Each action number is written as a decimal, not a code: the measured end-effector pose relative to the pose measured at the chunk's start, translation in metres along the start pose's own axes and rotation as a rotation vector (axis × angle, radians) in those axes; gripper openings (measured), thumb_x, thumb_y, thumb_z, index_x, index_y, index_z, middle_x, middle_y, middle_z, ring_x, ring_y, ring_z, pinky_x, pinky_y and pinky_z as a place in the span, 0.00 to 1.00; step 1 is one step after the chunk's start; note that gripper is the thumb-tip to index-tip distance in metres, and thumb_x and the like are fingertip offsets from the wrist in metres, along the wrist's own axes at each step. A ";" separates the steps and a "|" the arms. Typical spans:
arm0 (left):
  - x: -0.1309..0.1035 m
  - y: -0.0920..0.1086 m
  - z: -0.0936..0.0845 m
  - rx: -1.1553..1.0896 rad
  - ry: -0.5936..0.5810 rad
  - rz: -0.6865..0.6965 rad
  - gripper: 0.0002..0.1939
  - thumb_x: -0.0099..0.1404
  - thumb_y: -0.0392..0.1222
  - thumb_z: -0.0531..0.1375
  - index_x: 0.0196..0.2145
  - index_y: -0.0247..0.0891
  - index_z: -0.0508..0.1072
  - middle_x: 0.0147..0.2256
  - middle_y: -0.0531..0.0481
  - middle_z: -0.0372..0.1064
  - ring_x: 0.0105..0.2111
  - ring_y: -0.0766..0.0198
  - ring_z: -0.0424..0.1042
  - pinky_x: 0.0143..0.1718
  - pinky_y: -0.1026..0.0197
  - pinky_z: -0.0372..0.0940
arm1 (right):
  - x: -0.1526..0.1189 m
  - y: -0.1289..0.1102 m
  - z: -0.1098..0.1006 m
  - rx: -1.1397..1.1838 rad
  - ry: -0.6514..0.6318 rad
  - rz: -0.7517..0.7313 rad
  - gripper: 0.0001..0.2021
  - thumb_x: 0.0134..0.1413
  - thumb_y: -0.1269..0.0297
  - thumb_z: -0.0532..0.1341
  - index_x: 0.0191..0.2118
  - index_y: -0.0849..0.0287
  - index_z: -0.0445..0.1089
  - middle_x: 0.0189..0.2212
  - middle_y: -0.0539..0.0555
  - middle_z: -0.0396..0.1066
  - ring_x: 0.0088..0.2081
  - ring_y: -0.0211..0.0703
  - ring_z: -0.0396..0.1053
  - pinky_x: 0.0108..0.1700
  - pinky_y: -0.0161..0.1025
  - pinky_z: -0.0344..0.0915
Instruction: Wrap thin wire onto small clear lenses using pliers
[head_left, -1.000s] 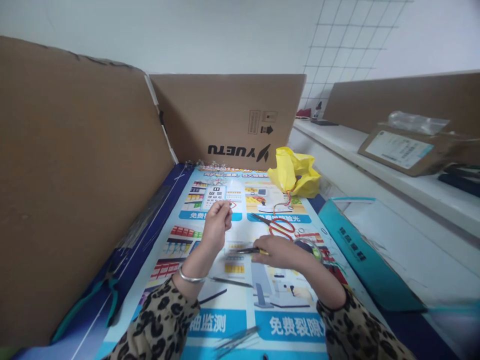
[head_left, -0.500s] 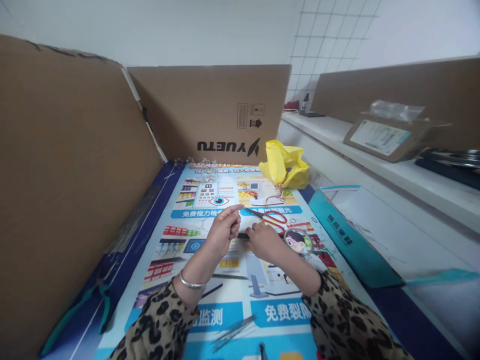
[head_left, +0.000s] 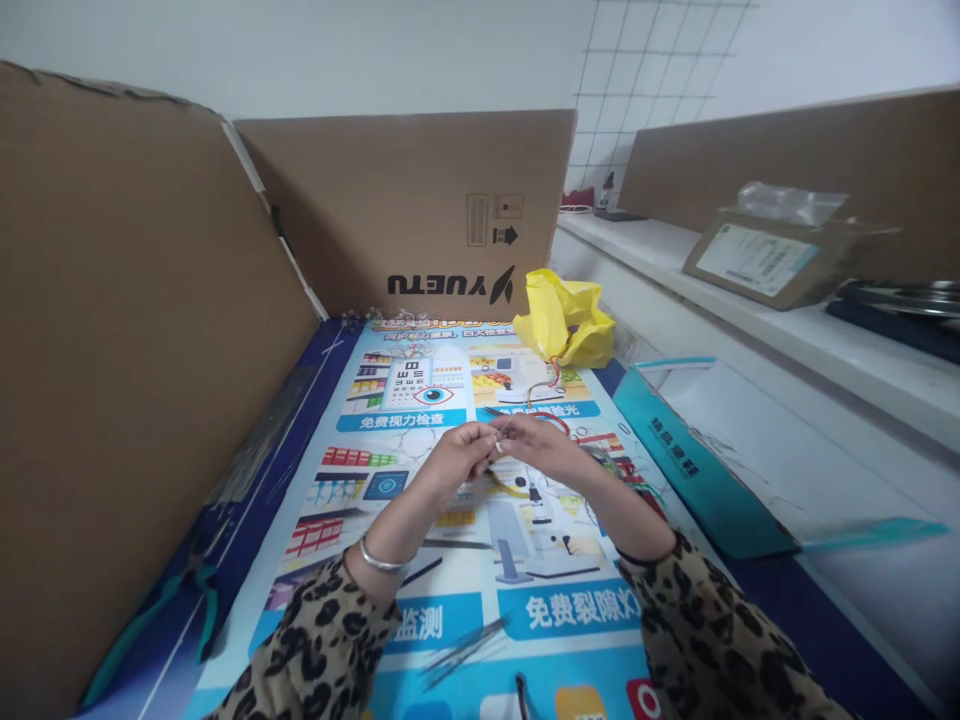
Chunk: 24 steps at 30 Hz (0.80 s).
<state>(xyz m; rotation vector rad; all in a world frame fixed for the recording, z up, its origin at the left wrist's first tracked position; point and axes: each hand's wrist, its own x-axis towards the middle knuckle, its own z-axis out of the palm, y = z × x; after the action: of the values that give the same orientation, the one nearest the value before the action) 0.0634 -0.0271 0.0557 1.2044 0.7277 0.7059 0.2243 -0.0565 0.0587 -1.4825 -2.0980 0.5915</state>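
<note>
My left hand (head_left: 459, 458), with a silver bangle at the wrist, is closed in a pinch over the middle of the printed mat. My right hand (head_left: 541, 447) meets it, fingers bent and fingertips pressed close to the left ones. Something small and thin shows at the fingertips, too fine to name. Just beyond my right hand lie scissors with red handles (head_left: 556, 421), partly covered by that hand. Loose thin wires (head_left: 465, 652) rest on the mat between my forearms. Past the hands, coloured cords (head_left: 553, 376) run out of a yellow plastic bag (head_left: 568, 322).
Green-handled pliers (head_left: 201, 590) lie at the left on the dark blue edge. A teal shoe box (head_left: 694, 470) with thin wires inside stands at the right. Cardboard panels (head_left: 337, 210) wall off the left and back. A parcel (head_left: 757, 262) sits on the white ledge.
My right hand has risen from a dark tool on the mat and come up to my left fingertips. My left hand has lowered slightly. The view has shifted a little.
</note>
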 end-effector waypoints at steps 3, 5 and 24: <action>0.001 -0.001 -0.001 0.156 -0.018 0.016 0.09 0.55 0.44 0.58 0.27 0.35 0.67 0.22 0.55 0.64 0.16 0.75 0.56 0.17 0.70 0.48 | 0.001 -0.002 -0.003 0.442 0.191 0.165 0.15 0.52 0.54 0.54 0.36 0.61 0.68 0.32 0.53 0.71 0.33 0.37 0.67 0.34 0.34 0.63; 0.003 0.000 -0.006 0.314 -0.010 0.056 0.07 0.57 0.42 0.55 0.28 0.36 0.69 0.23 0.53 0.66 0.17 0.72 0.60 0.19 0.68 0.53 | 0.002 0.001 -0.004 0.530 0.283 0.273 0.17 0.50 0.50 0.55 0.30 0.62 0.68 0.25 0.51 0.69 0.27 0.36 0.66 0.30 0.33 0.62; -0.003 0.005 -0.016 1.582 0.058 0.697 0.11 0.62 0.30 0.50 0.38 0.39 0.69 0.36 0.44 0.67 0.38 0.56 0.65 0.39 0.55 0.57 | -0.006 -0.023 -0.004 -0.658 -0.003 0.152 0.14 0.59 0.65 0.48 0.36 0.60 0.71 0.36 0.60 0.68 0.42 0.46 0.64 0.39 0.36 0.58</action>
<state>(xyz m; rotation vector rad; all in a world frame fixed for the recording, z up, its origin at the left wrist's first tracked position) 0.0480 -0.0198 0.0574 2.9860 0.9110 0.6651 0.2115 -0.0686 0.0748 -1.9933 -2.3157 -0.0743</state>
